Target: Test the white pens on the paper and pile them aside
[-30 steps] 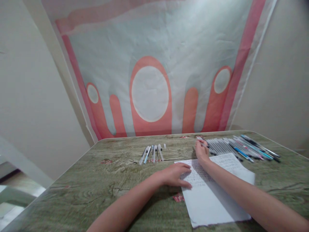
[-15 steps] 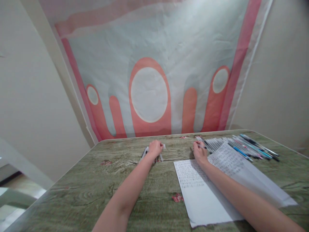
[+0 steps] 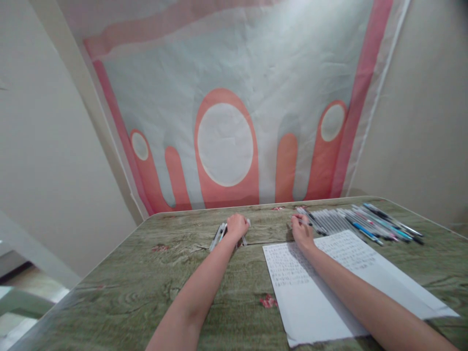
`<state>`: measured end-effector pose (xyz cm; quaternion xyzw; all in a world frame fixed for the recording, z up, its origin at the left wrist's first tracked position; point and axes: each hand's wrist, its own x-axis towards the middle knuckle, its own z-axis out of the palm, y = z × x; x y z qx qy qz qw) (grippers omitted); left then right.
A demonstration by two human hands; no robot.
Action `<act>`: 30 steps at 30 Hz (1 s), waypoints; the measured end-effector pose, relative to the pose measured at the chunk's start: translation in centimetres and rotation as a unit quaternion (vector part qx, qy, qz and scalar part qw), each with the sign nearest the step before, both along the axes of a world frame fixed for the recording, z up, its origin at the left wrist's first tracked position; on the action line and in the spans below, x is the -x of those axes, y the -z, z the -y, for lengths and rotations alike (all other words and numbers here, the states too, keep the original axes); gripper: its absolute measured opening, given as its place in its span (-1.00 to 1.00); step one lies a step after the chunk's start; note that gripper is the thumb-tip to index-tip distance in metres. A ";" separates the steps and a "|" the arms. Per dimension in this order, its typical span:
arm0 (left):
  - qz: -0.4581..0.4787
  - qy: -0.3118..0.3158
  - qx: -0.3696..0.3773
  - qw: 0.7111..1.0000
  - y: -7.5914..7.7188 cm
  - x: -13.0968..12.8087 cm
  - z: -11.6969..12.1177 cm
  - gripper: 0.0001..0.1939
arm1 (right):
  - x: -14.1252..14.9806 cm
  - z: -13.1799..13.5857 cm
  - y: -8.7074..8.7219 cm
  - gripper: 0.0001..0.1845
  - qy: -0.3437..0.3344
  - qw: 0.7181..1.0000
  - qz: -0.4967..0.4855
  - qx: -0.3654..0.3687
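My right hand point(image 3: 302, 234) is closed around a slim pen point(image 3: 305, 222), whose dark end points to the right. The wrist and forearm lie across a sheet of paper point(image 3: 318, 302) covered with handwriting in its upper part. Left of it, my left hand point(image 3: 237, 225) is curled over a small group of pens point(image 3: 217, 236). White and clear ends stick out on both sides of that hand. Its fingertips are mostly hidden, so what they grip cannot be made out.
To the right, behind the paper, many clear, black, pink and blue pens point(image 3: 369, 223) lie side by side on the wood-patterned table point(image 3: 146, 278). Behind the table's far edge hangs a sheet point(image 3: 226, 146) printed with pink arches. Plain walls stand at both sides.
The paper's right part now lies flatter and lower, uncovering more of the pen row. My left hand has shifted very slightly right; my right hand stays nearly in place with the pen.
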<state>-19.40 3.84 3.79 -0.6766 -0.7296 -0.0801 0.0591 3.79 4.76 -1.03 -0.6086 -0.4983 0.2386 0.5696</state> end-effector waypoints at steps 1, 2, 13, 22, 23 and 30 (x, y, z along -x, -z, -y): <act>0.002 0.001 -0.001 1.000 0.0 0.0 0.0 -0.73 | 0.0 0.0 0.0 -0.62 0.000 1.000 0.001 -0.005; 0.006 0.002 -0.002 1.000 0.0 0.1 0.0 -0.74 | 0.0 -0.1 0.0 -0.62 -0.001 1.000 0.001 -0.008; 0.679 0.061 0.037 0.731 -0.6 -3.9 3.1 -0.73 | 1.4 2.9 -2.1 -0.72 -0.129 0.974 0.080 -0.170; 0.926 0.050 0.148 0.344 1.1 -6.0 5.3 -0.81 | 2.6 6.5 -3.5 -0.82 -0.258 0.929 0.088 -0.251; 0.926 0.056 0.152 0.340 1.4 -6.0 5.3 -0.82 | 2.7 6.5 -3.5 -0.83 -0.257 0.936 0.063 -0.233; 0.923 0.069 0.142 0.350 2.9 -6.6 5.5 -0.87 | 2.9 6.2 -3.3 -0.81 -0.278 0.949 -0.073 -0.126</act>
